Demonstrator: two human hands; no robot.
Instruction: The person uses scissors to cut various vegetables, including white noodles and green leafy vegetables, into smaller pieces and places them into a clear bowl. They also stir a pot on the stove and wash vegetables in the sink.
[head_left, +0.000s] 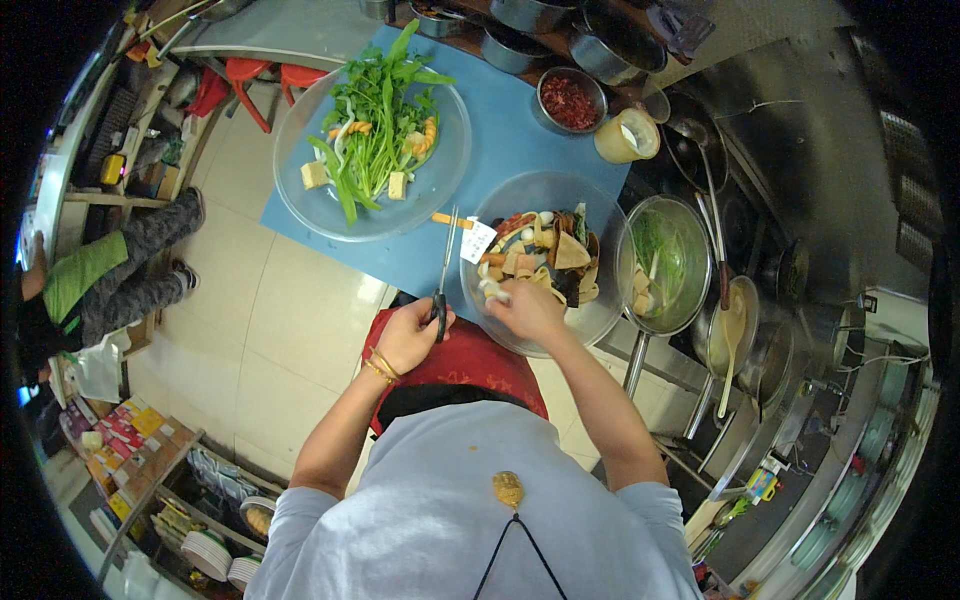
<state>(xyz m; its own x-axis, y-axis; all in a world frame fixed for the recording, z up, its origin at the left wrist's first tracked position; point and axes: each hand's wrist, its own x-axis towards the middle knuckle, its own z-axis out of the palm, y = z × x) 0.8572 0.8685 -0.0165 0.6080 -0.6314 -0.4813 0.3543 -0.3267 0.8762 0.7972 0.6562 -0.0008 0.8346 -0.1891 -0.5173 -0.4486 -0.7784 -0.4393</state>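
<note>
My left hand (411, 335) grips the black handles of a pair of scissors (440, 304), whose long blades point away from me. My right hand (527, 309) reaches into a large clear bowl (480, 199), fingers pinched around a pale piece of food (492, 289). Mixed cut ingredients fill the middle of this bowl: tofu pieces, small white balls and dark strips. A wooden clothespin (452, 220) holds a paper slip (477, 240) with writing at the bowl's left rim. Farther left, another clear bowl (289, 191) holds leafy greens (375, 139), tofu cubes and orange twisted pieces.
Both bowls stand on a blue mat (495, 112). At the back are a metal bowl of red chopped food (568, 100) and a beige tub (626, 137). A strainer with greens (667, 262) and several pans line the right. A person (112, 270) stands at far left.
</note>
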